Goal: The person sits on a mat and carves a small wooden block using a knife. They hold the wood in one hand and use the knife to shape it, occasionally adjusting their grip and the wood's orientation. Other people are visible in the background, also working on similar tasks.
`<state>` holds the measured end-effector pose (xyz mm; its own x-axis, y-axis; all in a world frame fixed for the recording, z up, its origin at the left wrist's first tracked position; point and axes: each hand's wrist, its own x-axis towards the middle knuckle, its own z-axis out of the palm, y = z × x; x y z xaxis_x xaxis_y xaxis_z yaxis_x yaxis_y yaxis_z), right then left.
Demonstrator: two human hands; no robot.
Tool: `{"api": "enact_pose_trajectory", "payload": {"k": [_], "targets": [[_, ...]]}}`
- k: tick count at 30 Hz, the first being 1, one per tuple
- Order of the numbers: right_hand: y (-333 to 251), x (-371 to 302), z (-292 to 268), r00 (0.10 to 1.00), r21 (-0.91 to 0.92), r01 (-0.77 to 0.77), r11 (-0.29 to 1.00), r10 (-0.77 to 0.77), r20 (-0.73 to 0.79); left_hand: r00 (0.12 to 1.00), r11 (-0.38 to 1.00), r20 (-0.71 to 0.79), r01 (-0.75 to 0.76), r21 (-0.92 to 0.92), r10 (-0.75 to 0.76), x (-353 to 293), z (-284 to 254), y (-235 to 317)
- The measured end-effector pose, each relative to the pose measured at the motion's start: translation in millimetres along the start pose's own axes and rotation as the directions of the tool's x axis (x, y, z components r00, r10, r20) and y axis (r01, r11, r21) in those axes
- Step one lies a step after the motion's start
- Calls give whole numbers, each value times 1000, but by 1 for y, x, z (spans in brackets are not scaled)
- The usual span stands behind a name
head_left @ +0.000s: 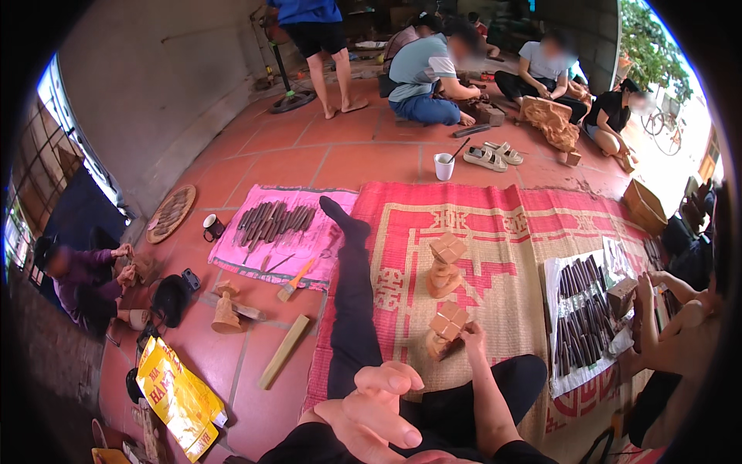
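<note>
- Sits with the left leg [352, 309] stretched along a red and straw-coloured mat [502, 332].
- Touches the right edge of a square-topped carved piece [448, 319] with the right hand [474, 340] — impossible to tell whether pinching it or only resting the grip there.
- Has that piece on the mat, between the legs, near a similar second carving [444, 277] farther out.
- Holds the left hand [371, 410] close to the camera, fingers bent, thumb spread apart from them.
- Has dark tools [274, 223] on a pink cloth [325, 267] to the left — and a brush [296, 280] at its lower edge.
</note>
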<state>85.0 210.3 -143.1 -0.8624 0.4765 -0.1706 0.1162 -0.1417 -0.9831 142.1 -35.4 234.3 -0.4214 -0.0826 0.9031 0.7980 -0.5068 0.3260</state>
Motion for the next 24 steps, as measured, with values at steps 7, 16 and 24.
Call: {"api": "enact_pose_trajectory", "payload": {"k": [7, 16, 24], "targets": [[-9, -4, 2, 1000, -24, -22, 999, 22, -2, 995, 989, -89, -62, -137, 50, -1, 12, -2], [-14, -8, 8, 999, -4, -41, 999, 40, -16, 990, 989, -128, 47, -138, -65, -14, 11, 13], [-6, -5, 3, 1000, 21, -25, 999, 25, -18, 988, 987, -124, -105, -125, 89, -6, 21, -1]]}}
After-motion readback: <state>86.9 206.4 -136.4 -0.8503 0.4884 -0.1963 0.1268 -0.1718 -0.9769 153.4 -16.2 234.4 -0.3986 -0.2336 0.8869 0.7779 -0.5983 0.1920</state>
